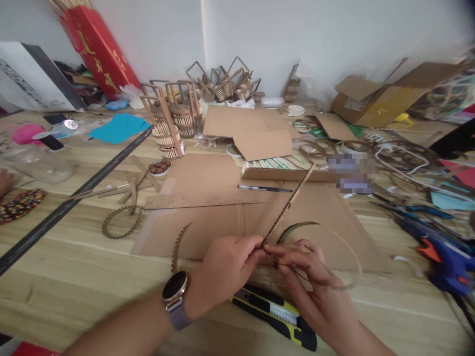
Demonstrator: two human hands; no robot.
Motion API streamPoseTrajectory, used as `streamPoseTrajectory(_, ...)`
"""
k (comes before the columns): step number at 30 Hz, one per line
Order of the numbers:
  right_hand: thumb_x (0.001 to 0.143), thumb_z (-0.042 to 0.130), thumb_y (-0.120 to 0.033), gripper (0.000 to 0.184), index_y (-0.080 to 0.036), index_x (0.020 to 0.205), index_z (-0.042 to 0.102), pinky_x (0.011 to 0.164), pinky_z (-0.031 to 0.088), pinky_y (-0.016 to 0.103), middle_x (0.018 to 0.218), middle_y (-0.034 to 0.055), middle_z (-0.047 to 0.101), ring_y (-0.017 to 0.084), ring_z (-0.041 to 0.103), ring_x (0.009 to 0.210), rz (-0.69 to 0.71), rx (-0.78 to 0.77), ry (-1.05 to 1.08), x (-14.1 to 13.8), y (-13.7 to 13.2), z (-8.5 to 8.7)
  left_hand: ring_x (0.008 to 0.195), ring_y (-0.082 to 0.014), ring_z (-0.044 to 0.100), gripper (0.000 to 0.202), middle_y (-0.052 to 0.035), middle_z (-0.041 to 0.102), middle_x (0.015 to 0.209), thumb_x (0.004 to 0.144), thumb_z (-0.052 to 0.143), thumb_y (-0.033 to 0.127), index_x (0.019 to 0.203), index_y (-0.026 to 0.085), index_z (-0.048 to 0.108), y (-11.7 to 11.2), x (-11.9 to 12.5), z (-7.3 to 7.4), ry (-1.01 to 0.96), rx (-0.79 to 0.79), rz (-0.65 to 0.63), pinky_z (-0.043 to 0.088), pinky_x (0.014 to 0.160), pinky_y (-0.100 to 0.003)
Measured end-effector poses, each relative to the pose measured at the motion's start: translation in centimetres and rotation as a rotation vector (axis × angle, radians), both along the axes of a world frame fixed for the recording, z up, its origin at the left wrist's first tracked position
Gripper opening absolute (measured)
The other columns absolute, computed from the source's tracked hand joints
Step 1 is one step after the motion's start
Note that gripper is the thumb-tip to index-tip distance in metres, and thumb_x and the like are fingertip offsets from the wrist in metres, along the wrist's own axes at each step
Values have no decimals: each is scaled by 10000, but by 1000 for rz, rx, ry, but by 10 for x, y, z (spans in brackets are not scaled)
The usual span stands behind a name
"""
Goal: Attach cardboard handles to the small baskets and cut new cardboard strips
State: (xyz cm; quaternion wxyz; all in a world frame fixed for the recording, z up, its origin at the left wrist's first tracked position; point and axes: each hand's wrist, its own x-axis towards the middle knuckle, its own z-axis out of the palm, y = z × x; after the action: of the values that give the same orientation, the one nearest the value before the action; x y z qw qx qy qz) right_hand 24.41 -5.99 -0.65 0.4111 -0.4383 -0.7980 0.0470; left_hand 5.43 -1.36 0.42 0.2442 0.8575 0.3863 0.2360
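My left hand (226, 269), with a watch on its wrist, and my right hand (304, 269) meet over the near edge of a flat cardboard sheet (222, 222). Both pinch the lower end of a long thin corrugated cardboard strip (289, 202) that rises up and to the right. A thin curved sliver also hangs from my right fingers; I cannot make out what it is. A yellow and black utility knife (274, 311) lies on the table under my hands. A curved toothed cardboard piece (178, 244) lies just left of my left hand.
A long black ruler (74, 198) crosses the table's left side. A wooden ruler (204, 199) and a pen (263, 188) lie on the cardboard. Small slatted wooden baskets (174, 118) stand behind. A blue glue gun (445, 257) and scissors lie at right; boxes at the back right.
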Motion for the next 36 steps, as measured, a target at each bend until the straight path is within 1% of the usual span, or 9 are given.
streamPoseTrajectory(6, 903, 556, -166, 95, -249, 944, 537, 841, 447, 372, 993, 42, 756, 186, 700, 916, -28, 63, -21, -1, 1, 1, 755, -208, 716, 165, -44, 756, 857, 954, 511, 208, 1023, 171, 657, 1, 1, 2, 21, -14, 1, 490, 628, -264)
streamPoseTrajectory(11, 922, 521, -138, 115, -248, 952, 531, 849, 436, 370, 1021, 46, 754, 176, 703, 926, -27, 45, -41, 0, 1, 0, 746, -205, 711, 175, -48, 753, 848, 956, 502, 216, 1023, 171, 658, -1, 1, 1, 25, -15, -1, 481, 627, -264)
streamPoseTrajectory(17, 929, 493, -125, 123, -244, 945, 516, 819, 442, 368, 999, 53, 754, 178, 705, 885, -18, 35, -15, 0, 1, 2, 748, -213, 708, 223, -68, 752, 859, 967, 462, 229, 1014, 172, 672, 0, -1, -2, -22, 20, 4, 485, 637, -278)
streamPoseTrajectory(22, 910, 510, -120, 126, -243, 937, 519, 813, 449, 383, 1012, 44, 754, 183, 695, 825, -22, -7, 12, 1, 0, 0, 748, -185, 703, 225, -53, 749, 849, 961, 460, 215, 1036, 179, 670, 2, -2, -4, -74, -9, 7, 489, 662, -259)
streamPoseTrajectory(25, 914, 515, -140, 109, -247, 938, 523, 811, 455, 388, 996, 44, 754, 195, 695, 837, -23, -8, 22, 1, 0, 0, 740, -177, 698, 209, -39, 744, 834, 960, 469, 227, 1024, 188, 664, 1, -1, -3, -48, -33, 20, 480, 649, -247)
streamPoseTrajectory(30, 915, 507, -136, 123, -255, 949, 500, 799, 462, 386, 1001, 53, 751, 199, 696, 850, 3, -15, 1, -1, 1, 1, 779, -194, 705, 198, -46, 751, 885, 968, 477, 249, 1012, 194, 662, 0, 0, 0, 34, -37, 30, 488, 654, -255)
streamPoseTrajectory(36, 895, 568, -181, 91, -253, 935, 528, 794, 472, 398, 1019, 65, 750, 217, 700, 895, -42, 53, -40, -3, 2, 0, 770, -201, 711, 198, -40, 756, 876, 960, 484, 214, 1066, 189, 650, 0, 0, -1, 38, -47, 20, 482, 646, -264)
